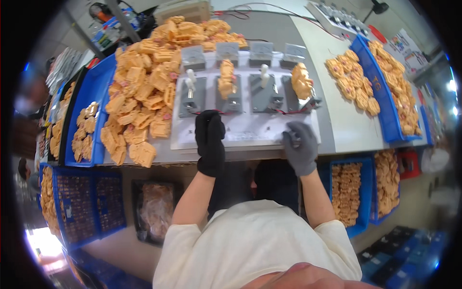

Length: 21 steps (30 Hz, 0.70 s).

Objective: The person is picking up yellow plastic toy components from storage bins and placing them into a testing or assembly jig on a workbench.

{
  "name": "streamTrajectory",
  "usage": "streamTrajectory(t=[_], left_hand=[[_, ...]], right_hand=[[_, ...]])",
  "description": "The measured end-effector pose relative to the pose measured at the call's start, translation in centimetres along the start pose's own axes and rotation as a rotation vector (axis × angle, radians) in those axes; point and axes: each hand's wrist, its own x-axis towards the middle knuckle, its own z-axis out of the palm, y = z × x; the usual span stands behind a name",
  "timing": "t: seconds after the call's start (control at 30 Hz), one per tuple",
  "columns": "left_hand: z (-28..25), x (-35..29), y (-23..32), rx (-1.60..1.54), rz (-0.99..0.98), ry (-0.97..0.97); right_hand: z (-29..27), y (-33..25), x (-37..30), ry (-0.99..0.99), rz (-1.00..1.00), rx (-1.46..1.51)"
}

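Observation:
My left hand (210, 142), in a black glove, is at the front of the white board (250, 135), just below the leftmost grey fixture (192, 103). Its fingers are pressed together; whatever they may hold is hidden. My right hand (301, 147), in a grey glove, hovers over the board's front right corner with fingers bent and thumb apart, and nothing shows in it. A tan plastic housing (225, 82) sits upright on the second fixture, and another tan housing (301, 81) on the rightmost one. White posts (264, 74) stand bare on the other two fixtures.
Loose tan housings (144, 77) are heaped on the left, beside a blue bin (98, 84). Small panel meters (227, 54) line the board's back. More housings (353, 79) and a filled blue crate (380, 96) lie right. Below the table edge stand filled bins (368, 192).

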Motion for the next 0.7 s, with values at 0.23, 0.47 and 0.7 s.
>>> streamTrajectory(t=[0.23,0.47,0.7], left_hand=[[7.7,-2.5,-1.9,0.199,0.021,-0.318],[14.2,-1.8,-4.6,0.292,0.26,-0.345],[14.0,-1.6,-6.0,0.294,0.152,-0.329]], right_hand=[[-1.4,5.4,0.3,0.134,0.062,-0.152],[-1.3,5.4,0.1,0.186,0.056,-0.04],[-1.3,5.6,-0.3,0.19,0.038,-0.055]])
